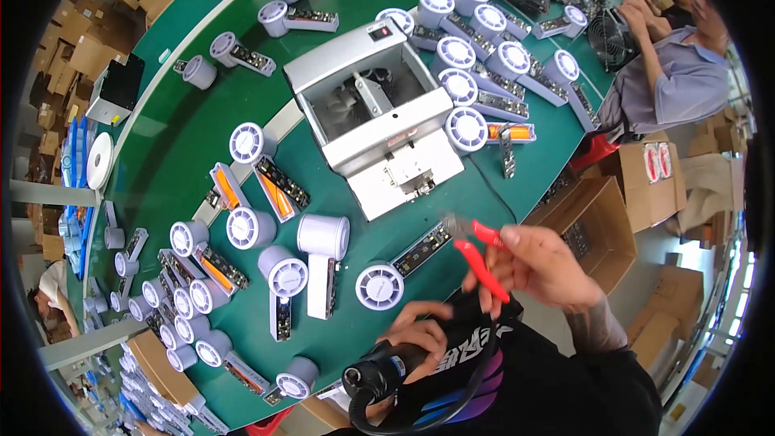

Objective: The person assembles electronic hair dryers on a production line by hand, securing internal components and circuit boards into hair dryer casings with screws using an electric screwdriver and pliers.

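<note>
My right hand [549, 266] is closed round red-handled cutting pliers [482, 266], held above the table's near edge with the blurred jaws pointing away to the left. Below those jaws lies a lilac fan-like unit [379, 287], its round grille facing up and its handle open on a long circuit board [421, 249]. My left hand [418, 341] is low in front of my body, fingers curled round a black cylindrical tool [375, 375] with a thick cord. Two more units, one with a white handle [320, 284], the other tilted [284, 273], rest to the left.
A silver benchtop machine [371, 105] stands at the middle of the green table [504, 202]. Clusters of similar units [484, 56] lie behind it and to the left. An open cardboard box [601, 230] is at the right edge. A co-worker [674, 73] sits at the far right.
</note>
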`<state>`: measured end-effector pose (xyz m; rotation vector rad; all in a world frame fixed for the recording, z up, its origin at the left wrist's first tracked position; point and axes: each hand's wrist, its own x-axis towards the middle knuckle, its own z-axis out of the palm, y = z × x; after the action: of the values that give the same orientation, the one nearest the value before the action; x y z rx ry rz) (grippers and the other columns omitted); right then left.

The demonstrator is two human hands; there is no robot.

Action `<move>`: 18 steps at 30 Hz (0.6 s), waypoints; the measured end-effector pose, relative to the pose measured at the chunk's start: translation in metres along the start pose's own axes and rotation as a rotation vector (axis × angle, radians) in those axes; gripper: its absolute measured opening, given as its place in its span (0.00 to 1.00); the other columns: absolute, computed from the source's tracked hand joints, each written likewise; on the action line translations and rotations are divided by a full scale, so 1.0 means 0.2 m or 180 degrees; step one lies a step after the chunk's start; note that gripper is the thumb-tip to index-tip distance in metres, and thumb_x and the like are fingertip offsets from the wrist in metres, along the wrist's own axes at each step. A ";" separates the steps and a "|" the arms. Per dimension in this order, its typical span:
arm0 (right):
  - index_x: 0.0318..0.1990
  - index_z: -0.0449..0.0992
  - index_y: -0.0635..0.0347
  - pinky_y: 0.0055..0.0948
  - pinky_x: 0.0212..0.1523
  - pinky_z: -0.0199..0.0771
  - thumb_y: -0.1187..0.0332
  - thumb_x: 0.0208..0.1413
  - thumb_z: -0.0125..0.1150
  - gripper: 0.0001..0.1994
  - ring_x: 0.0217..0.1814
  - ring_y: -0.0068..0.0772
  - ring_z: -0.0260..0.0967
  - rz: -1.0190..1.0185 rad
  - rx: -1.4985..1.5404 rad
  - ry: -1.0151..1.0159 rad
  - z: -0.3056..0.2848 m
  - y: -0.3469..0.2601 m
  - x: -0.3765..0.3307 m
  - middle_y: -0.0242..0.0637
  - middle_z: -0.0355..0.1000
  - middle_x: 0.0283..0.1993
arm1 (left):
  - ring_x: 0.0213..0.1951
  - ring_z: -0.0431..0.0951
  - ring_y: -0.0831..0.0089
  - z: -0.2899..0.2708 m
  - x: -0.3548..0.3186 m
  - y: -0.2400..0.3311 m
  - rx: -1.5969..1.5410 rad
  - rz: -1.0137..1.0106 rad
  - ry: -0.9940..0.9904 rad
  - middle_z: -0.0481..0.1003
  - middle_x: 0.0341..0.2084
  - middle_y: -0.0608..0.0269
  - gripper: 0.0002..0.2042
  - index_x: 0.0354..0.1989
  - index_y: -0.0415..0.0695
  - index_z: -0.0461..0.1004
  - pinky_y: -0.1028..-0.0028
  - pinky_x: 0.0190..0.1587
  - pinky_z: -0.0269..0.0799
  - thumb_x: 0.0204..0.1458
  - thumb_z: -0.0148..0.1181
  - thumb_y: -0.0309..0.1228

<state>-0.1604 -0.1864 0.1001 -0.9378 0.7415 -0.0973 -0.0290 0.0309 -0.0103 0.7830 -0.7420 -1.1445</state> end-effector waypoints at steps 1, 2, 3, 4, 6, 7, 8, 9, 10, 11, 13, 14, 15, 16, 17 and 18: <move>0.45 0.71 0.70 0.32 0.33 0.83 0.57 0.72 0.41 0.20 0.34 0.36 0.79 0.0303 0.0852 -0.0422 -0.01 0.00 -0.03 0.50 0.77 0.44 | 0.29 0.78 0.60 0.04 0.03 0.00 -0.0054 0.0032 -0.0065 0.69 0.51 0.38 0.11 0.36 0.41 0.73 0.66 0.34 0.77 0.47 0.64 0.14; 0.49 0.70 0.71 0.33 0.33 0.84 0.57 0.72 0.41 0.21 0.34 0.39 0.79 0.0458 0.0503 -0.0368 -0.01 -0.01 -0.04 0.54 0.76 0.42 | 0.35 0.80 0.59 0.09 0.05 -0.01 -0.0100 0.0001 -0.0076 0.58 0.60 0.38 0.12 0.38 0.44 0.75 0.67 0.38 0.78 0.46 0.66 0.16; 0.52 0.69 0.72 0.32 0.31 0.83 0.56 0.72 0.42 0.22 0.32 0.36 0.79 0.0595 0.0301 -0.0462 -0.03 0.01 -0.06 0.52 0.77 0.42 | 0.41 0.81 0.57 0.13 0.09 -0.02 -0.0184 -0.0037 -0.0154 0.47 0.70 0.37 0.13 0.39 0.47 0.78 0.67 0.41 0.79 0.46 0.68 0.18; 0.53 0.70 0.70 0.30 0.30 0.83 0.55 0.72 0.43 0.22 0.32 0.35 0.79 0.0891 0.0220 -0.0785 -0.05 0.04 -0.05 0.50 0.78 0.41 | 0.50 0.79 0.53 0.14 0.03 -0.08 -0.0922 -0.0628 0.0105 0.43 0.72 0.38 0.15 0.42 0.53 0.80 0.62 0.48 0.79 0.47 0.69 0.21; 0.54 0.70 0.65 0.27 0.29 0.81 0.54 0.71 0.46 0.21 0.29 0.30 0.78 0.1270 0.0231 -0.1177 0.00 0.05 -0.07 0.45 0.78 0.38 | 0.54 0.77 0.53 0.11 0.08 0.02 -0.0173 0.0400 -0.0636 0.45 0.72 0.41 0.17 0.48 0.53 0.78 0.59 0.52 0.77 0.49 0.67 0.23; 0.56 0.70 0.61 0.25 0.28 0.80 0.54 0.70 0.48 0.20 0.27 0.28 0.77 0.1306 0.0299 -0.1304 0.04 0.04 -0.08 0.41 0.78 0.36 | 0.52 0.77 0.55 0.02 -0.07 0.04 -0.0193 -0.0087 -0.0522 0.48 0.69 0.43 0.19 0.51 0.50 0.75 0.59 0.53 0.76 0.50 0.66 0.23; 0.56 0.69 0.61 0.23 0.28 0.78 0.54 0.69 0.50 0.19 0.27 0.26 0.75 0.0956 0.0281 -0.1183 0.03 0.14 -0.01 0.39 0.77 0.36 | 0.49 0.77 0.57 -0.07 -0.10 0.02 -0.0164 -0.0503 -0.0449 0.52 0.67 0.46 0.21 0.55 0.48 0.73 0.60 0.53 0.75 0.51 0.65 0.24; 0.57 0.67 0.60 0.21 0.27 0.76 0.55 0.68 0.52 0.19 0.26 0.24 0.73 0.0613 0.0244 -0.1085 0.03 0.26 0.02 0.38 0.76 0.36 | 0.47 0.78 0.59 -0.12 -0.08 -0.06 -0.0091 -0.0922 -0.0377 0.56 0.65 0.48 0.23 0.58 0.46 0.71 0.60 0.53 0.74 0.52 0.64 0.24; 0.56 0.66 0.61 0.25 0.34 0.76 0.58 0.69 0.52 0.17 0.34 0.26 0.73 0.0045 -0.0473 -0.0785 0.08 0.30 0.01 0.38 0.75 0.39 | 0.47 0.76 0.59 -0.05 -0.05 -0.05 0.0213 -0.0406 -0.0164 0.57 0.63 0.47 0.24 0.60 0.47 0.70 0.60 0.52 0.73 0.52 0.64 0.24; 0.55 0.65 0.62 0.29 0.41 0.75 0.61 0.69 0.53 0.16 0.43 0.27 0.73 -0.0529 -0.1190 -0.0485 0.09 0.29 0.01 0.39 0.74 0.41 | 0.46 0.75 0.58 0.00 0.01 -0.02 0.0526 0.0122 0.0054 0.59 0.61 0.47 0.25 0.61 0.47 0.69 0.60 0.52 0.73 0.53 0.64 0.25; 0.54 0.64 0.64 0.35 0.49 0.72 0.57 0.66 0.56 0.20 0.51 0.36 0.72 -0.1018 -0.1734 -0.0445 0.10 0.21 -0.07 0.45 0.71 0.47 | 0.48 0.73 0.57 0.08 0.14 0.01 0.1104 0.0675 -0.0060 0.60 0.60 0.46 0.26 0.62 0.48 0.68 0.61 0.51 0.72 0.53 0.65 0.26; 0.54 0.63 0.65 0.37 0.49 0.72 0.54 0.65 0.57 0.23 0.51 0.41 0.72 -0.1067 -0.2079 -0.0546 0.11 0.18 -0.13 0.48 0.71 0.48 | 0.51 0.71 0.56 0.10 0.14 0.03 0.1760 0.1158 0.0000 0.60 0.59 0.46 0.27 0.63 0.49 0.68 0.61 0.50 0.72 0.53 0.65 0.27; 0.55 0.62 0.66 0.39 0.50 0.71 0.52 0.63 0.59 0.26 0.51 0.46 0.72 -0.1122 -0.2401 -0.0700 0.11 0.15 -0.16 0.50 0.70 0.49 | 0.53 0.68 0.53 0.14 0.11 0.01 0.1696 0.0983 0.0171 0.61 0.57 0.47 0.27 0.62 0.50 0.68 0.60 0.52 0.71 0.52 0.69 0.31; 0.56 0.60 0.67 0.43 0.51 0.71 0.47 0.61 0.60 0.31 0.53 0.54 0.71 -0.0818 -0.2769 -0.0878 0.10 0.14 -0.18 0.54 0.69 0.51 | 0.53 0.69 0.55 0.16 0.08 0.00 0.0911 0.0143 0.0394 0.62 0.54 0.51 0.29 0.62 0.50 0.68 0.61 0.54 0.69 0.50 0.70 0.30; 0.54 0.61 0.66 0.44 0.49 0.71 0.50 0.62 0.58 0.28 0.51 0.54 0.71 -0.1084 -0.3099 -0.0767 0.08 0.16 -0.20 0.55 0.69 0.49 | 0.55 0.69 0.57 0.10 0.06 -0.06 0.0908 0.0060 0.0127 0.62 0.55 0.52 0.30 0.61 0.52 0.68 0.62 0.57 0.67 0.47 0.71 0.27; 0.52 0.64 0.64 0.44 0.49 0.71 0.52 0.62 0.58 0.24 0.51 0.55 0.70 -0.0503 -0.3208 -0.0613 0.09 0.11 -0.21 0.52 0.69 0.50 | 0.56 0.69 0.61 0.13 0.11 0.03 0.1336 0.0105 -0.0107 0.62 0.58 0.53 0.32 0.62 0.55 0.69 0.63 0.59 0.66 0.45 0.70 0.25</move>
<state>-0.1864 -0.1438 0.1128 -1.9341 0.5143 0.2541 -0.0421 0.0068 0.0099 1.0982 -1.0377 -0.9850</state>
